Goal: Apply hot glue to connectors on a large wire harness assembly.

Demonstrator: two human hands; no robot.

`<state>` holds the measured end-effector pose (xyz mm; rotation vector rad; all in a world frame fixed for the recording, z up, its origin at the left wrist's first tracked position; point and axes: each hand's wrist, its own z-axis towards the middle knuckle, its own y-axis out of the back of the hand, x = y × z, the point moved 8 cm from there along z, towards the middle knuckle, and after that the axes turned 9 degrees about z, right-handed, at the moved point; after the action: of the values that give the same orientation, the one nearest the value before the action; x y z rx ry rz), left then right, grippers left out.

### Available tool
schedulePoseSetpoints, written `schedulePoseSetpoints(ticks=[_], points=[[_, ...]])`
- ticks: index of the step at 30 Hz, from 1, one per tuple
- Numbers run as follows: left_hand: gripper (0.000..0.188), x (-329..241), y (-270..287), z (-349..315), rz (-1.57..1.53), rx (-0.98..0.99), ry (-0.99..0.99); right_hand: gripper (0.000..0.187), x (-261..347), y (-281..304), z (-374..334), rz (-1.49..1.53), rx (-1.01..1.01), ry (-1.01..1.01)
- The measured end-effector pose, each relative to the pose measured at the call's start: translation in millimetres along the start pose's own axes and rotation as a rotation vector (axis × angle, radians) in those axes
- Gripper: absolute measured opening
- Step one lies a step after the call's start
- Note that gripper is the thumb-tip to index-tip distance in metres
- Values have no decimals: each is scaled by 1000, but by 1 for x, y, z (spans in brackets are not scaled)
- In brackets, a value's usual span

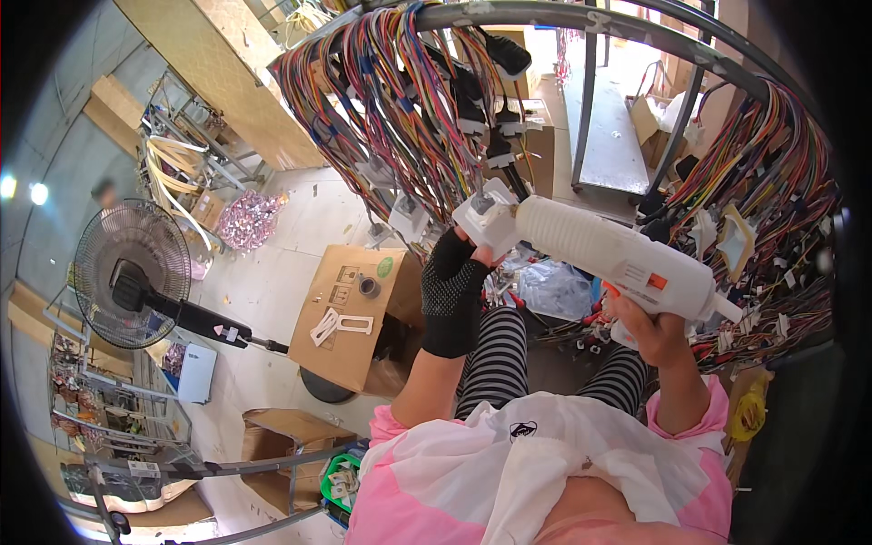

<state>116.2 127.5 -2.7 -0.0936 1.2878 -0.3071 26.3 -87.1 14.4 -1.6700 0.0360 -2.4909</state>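
Observation:
My left hand [454, 295], in a black fingerless glove with pale dots, is closed on a white square plastic connector housing [488, 218]. Grey material shows inside the housing, and wires lead up behind it. My right hand [652, 327] is bare and wrapped round the grip of a white glue gun [618, 254] with an orange trigger and a ribbed front. A white stick juts from its rear. The gun's front end is right beside the housing; whether they touch, I cannot tell. Another white housing [409, 218] hangs just left of my left hand.
Bundles of coloured wires [363, 100] hang from a curved metal rail [509, 14], with more wires [772, 163] at right. A cardboard box [350, 313] bears white pieces and a tape roll [368, 286]. A fan [132, 272] stands left; a green basket [341, 486] sits lower left.

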Motion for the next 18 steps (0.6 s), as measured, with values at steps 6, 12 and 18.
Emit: schedulePoseSetpoints(ticks=[6,12,18], points=[[36,1,-3,0,-23,16,-10,41,-6,0,-3,-173,15,26],[37,-2,-4,1,-87,17,34,42,-4,2,-5,-179,28,28],[41,8,-2,4,-217,33,122,36,1,-2,4,91,-9,-17]])
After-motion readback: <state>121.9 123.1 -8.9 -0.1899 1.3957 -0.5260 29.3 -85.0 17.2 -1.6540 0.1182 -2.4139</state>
